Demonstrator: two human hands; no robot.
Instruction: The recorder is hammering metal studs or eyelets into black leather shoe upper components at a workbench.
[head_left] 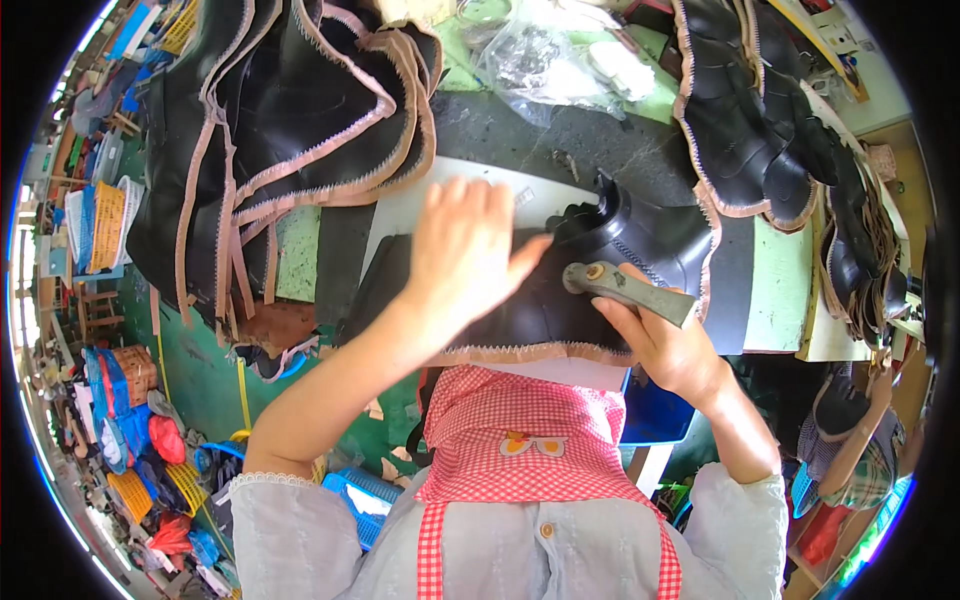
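Note:
A black leather shoe-upper piece (400,290) with a pinkish zigzag-stitched edge lies in front of me. Over its far edge rests my left hand (465,245), fingers side by side and thumb stretched out to the right; the fingertips are foreshortened. My right hand (675,345) is closed around a hammer, whose grey metal head (645,292) hovers over or touches the leather. The hand covers the hammer's handle. Just beyond the head, a folded part of the leather (605,225) with a scalloped edge stands up. Under the piece, a white sheet (405,195) shows.
Stacks of black leather uppers (320,110) lie at the far left, with more (740,110) at the right. Clear plastic bags (545,65) sit on the dark work surface (480,130). A blue bin (660,415) is below the table; another person (860,450) works at the right.

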